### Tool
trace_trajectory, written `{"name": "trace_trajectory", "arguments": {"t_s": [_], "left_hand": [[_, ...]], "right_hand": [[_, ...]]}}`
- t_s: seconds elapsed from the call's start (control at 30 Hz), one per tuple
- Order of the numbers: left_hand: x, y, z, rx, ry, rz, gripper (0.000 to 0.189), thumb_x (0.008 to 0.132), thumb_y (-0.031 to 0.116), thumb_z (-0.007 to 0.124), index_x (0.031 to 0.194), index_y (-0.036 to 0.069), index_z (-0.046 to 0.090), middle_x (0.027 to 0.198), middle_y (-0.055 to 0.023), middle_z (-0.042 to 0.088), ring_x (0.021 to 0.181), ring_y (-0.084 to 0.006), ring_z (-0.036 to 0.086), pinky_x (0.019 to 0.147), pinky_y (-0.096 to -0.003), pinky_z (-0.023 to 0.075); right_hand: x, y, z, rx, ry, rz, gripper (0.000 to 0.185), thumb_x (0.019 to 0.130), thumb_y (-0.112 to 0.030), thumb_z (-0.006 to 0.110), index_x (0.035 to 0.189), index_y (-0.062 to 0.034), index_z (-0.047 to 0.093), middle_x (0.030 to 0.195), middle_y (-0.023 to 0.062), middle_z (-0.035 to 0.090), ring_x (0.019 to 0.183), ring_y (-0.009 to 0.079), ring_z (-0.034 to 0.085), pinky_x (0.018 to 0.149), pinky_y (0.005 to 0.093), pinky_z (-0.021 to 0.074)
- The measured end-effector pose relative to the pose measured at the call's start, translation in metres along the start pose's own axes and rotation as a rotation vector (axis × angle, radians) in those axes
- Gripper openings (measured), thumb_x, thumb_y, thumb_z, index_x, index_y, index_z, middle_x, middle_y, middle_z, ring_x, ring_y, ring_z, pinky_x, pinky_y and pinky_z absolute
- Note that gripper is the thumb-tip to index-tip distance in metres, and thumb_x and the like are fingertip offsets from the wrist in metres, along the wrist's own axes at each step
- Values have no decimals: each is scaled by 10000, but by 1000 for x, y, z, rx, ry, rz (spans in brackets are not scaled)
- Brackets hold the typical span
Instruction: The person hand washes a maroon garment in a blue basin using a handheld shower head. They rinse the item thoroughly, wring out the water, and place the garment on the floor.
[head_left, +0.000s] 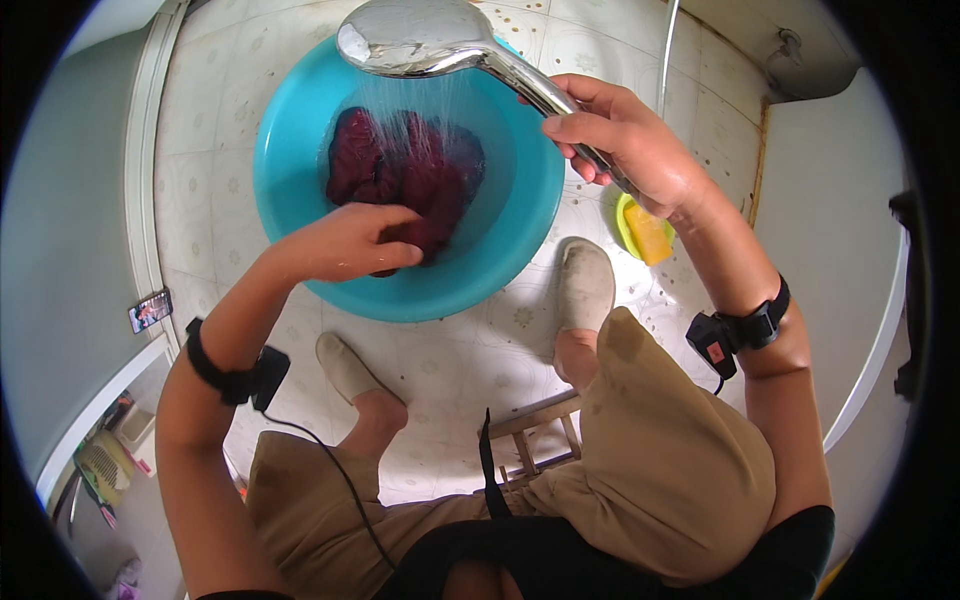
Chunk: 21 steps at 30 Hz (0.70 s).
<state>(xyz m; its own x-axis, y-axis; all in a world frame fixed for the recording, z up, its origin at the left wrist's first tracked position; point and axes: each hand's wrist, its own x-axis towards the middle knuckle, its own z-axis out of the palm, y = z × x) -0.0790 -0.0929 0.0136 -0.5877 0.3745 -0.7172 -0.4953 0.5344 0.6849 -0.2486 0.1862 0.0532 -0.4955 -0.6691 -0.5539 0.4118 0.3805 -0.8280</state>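
A turquoise plastic basin (281, 165) stands on the floor before me, with a dark red wet cloth (435, 169) lying bunched in water inside it. My right hand (615, 131) grips the handle of a chrome handheld shower head (420, 34). Water streams from the head down onto the cloth. Over the near left part of the basin, my left hand (360, 244) reaches to the cloth's near edge. Its thumb and forefinger are apart, with nothing visible between them; the other fingers are hidden. Whether it touches the cloth is unclear.
Right of the basin, a yellow bar of soap (649, 234) rests on a lime-green dish (624, 225). My shoes (586, 285) flank the near floor, by a low wooden stool (540, 431). A phone (150, 310) leans at the left door frame (142, 150). A shower hose (666, 56) hangs at upper right.
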Motion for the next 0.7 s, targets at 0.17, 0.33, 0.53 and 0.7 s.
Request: {"name": "trace_trajectory", "arguments": {"t_s": [0.17, 0.33, 0.53, 0.7], "left_hand": [[76, -44, -23, 468, 731, 275, 302, 884, 194, 682, 1156, 65, 664, 1014, -188, 675, 988, -339, 647, 868, -437, 532], [119, -75, -23, 319, 1100, -250, 493, 852, 237, 745, 1283, 48, 598, 1342, -191, 580, 1190, -385, 585, 1007, -479, 485], [45, -53, -38, -742, 442, 25, 487, 894, 159, 737, 1326, 5, 571, 1216, -114, 676, 1066, -216, 676, 904, -345, 562], [-46, 17, -75, -788, 489, 89, 336, 971, 167, 649, 1258, 2, 592, 1172, -96, 675, 1012, -178, 685, 903, -327, 558]], "right_hand": [[0, 0, 1, -6, -3, 15, 302, 902, -238, 657, 1136, -50, 627, 736, -38, 553, 581, 27, 493, 489, 183, 352], [-2, -2, 2, -24, 4, 9, 280, 884, -283, 681, 1066, -74, 642, 730, -33, 552, 590, 45, 503, 506, 202, 358], [-5, -3, -1, -7, -10, 16, 269, 887, -274, 679, 1070, -79, 644, 727, -36, 544, 584, 43, 493, 509, 203, 355], [-5, -3, -4, 11, 0, 12, 265, 888, -265, 678, 1076, -83, 639, 727, -35, 542, 582, 42, 490, 507, 202, 350]]}}
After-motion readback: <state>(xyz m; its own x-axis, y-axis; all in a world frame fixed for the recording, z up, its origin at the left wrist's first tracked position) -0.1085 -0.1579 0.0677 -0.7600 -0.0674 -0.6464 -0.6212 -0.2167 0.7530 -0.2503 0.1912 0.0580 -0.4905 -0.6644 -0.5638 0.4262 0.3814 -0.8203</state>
